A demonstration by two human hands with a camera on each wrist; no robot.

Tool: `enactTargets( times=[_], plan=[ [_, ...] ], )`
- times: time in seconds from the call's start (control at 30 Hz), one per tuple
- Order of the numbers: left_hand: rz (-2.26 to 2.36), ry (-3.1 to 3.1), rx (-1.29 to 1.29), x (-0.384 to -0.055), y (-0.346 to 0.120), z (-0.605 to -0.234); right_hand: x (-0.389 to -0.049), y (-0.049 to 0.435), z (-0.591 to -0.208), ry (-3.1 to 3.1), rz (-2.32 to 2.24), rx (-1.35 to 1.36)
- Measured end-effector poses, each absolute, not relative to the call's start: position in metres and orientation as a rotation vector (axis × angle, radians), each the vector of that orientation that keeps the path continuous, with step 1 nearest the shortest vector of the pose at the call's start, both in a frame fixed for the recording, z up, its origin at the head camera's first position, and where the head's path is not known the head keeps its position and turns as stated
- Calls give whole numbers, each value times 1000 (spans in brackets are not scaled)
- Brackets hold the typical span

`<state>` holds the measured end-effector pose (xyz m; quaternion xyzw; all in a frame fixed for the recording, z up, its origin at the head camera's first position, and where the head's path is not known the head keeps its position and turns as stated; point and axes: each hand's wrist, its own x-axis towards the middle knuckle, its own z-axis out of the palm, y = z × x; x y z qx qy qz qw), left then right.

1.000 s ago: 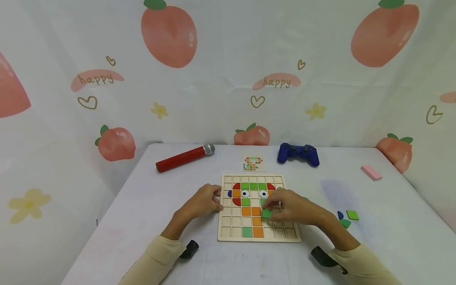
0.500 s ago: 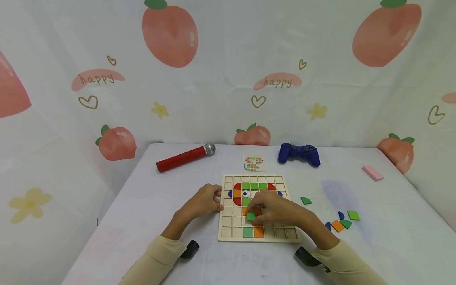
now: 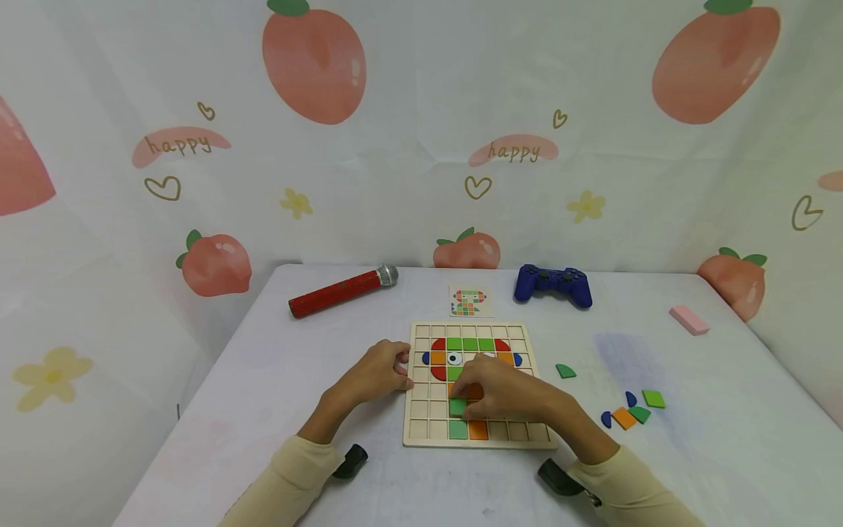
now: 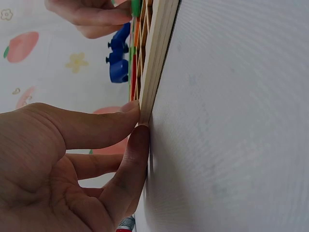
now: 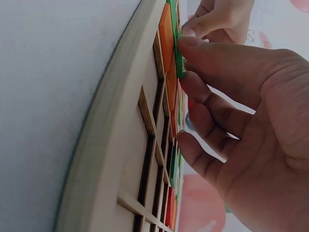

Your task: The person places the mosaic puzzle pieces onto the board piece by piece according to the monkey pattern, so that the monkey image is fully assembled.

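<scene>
The square wooden grid board (image 3: 418,430) lies mid-table, with colored tiles forming a figure with round eyes. At its left edge, my left hand (image 3: 378,369) holds the rim, with its thumb (image 4: 104,128) and a finger right at the corner of the edge. Over the lower middle of the board, my right hand (image 3: 503,391) pinches a green square tile (image 3: 456,408) between thumb and fingers. This tile sits at a cell just above a paler green tile (image 3: 457,430). An orange tile (image 3: 478,430) lies right of that one. My right hand covers part of the figure.
A pattern card (image 3: 469,301) lies behind the board, between a red microphone (image 3: 339,293) and a blue game controller (image 3: 552,285). Right of the board are a green quarter-round tile (image 3: 565,371), an orange tile (image 3: 623,418), several other loose tiles and a pink block (image 3: 688,320).
My right hand has carried the green tile leftward across the board and then slightly down to the cell above the paler green tile. The left hand stays at the board's edge.
</scene>
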<state>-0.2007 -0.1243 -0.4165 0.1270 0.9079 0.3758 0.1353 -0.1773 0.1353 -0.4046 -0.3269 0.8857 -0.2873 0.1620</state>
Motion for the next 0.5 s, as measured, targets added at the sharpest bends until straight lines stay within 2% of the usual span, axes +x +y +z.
enactTargets(
  times=[0.5],
  plan=[
    [1083, 2634, 369, -202, -124, -418, -174, 135, -404, 2552, -807, -924]
  ],
)
